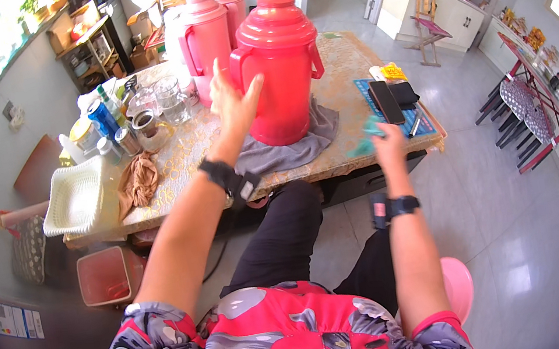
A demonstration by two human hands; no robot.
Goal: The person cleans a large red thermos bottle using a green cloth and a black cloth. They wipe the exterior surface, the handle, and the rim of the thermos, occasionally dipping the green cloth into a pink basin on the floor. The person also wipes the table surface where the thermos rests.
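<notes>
A large red thermos flask (278,79) with a black stopper stands on a grey cloth (281,154) on the table (180,186). My left hand (234,101) is at its left side, fingers spread near the handle; whether it touches the flask is unclear. Lower right, at the table's front edge, my right hand (389,141) grips a blurred green cloth (363,143). Just beyond that hand a black phone (386,102) lies on a blue mat (365,89). Pink thermos flasks (207,41) stand behind the red one.
Glass jugs (171,101), cans (103,118) and bottles crowd the table's left side. A brown cloth (138,183) and a white basket (75,199) lie at the front left. A red bin (104,275) stands below, and a pink stool (458,286) is at my right.
</notes>
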